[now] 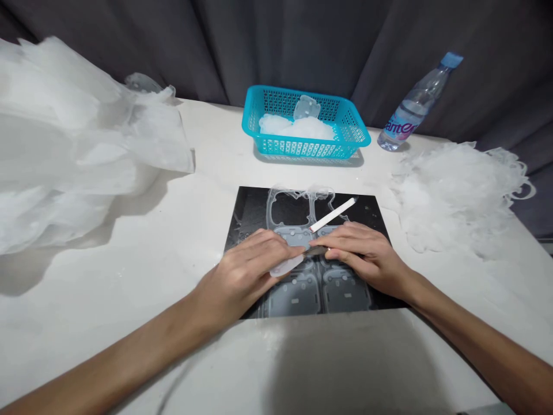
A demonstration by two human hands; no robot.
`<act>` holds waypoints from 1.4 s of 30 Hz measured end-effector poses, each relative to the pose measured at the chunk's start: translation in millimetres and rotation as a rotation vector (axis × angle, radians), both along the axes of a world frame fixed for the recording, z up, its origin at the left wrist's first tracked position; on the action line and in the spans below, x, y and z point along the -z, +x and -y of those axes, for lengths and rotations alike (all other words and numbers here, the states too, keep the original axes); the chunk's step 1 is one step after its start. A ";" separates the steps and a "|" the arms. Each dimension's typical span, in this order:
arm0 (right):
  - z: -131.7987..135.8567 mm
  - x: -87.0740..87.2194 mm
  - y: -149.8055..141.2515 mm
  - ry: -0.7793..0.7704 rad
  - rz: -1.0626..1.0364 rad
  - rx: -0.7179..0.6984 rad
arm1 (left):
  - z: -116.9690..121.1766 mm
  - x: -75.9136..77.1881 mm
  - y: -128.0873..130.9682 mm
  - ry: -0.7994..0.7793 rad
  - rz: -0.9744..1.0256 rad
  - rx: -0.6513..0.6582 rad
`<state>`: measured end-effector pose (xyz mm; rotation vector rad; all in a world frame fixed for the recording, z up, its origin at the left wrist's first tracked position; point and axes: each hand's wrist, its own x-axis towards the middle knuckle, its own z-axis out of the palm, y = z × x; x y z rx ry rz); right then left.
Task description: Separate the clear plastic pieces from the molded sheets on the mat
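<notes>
A translucent molded plastic sheet (295,291) with several rounded-square panels lies on a black board (254,207); one upper section is a bare frame. My left hand (253,262) is closed in a pinch on a small frosted plastic piece (287,266) over the sheet. My right hand (367,251) grips a short dark metal blade (316,251), its tip by the left fingertips. The handle is hidden in the right fingers. Just above the hands, a white stick (332,215) with a dark end rests slantwise across the sheet.
A turquoise basket (311,148) holding frosted pieces stands at the back. A water bottle (408,118) leans in view to its right. A pile of clear plastic scraps (453,199) lies right, and a large heap of white plastic sheets (82,138) fills the left. A dark curtain (302,40) hangs behind.
</notes>
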<state>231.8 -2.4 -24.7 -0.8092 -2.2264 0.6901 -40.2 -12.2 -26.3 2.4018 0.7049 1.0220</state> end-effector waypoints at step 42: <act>-2.2 -3.0 0.5 -0.137 -0.031 -0.015 | 0.1 -0.5 1.1 0.037 -0.029 -0.020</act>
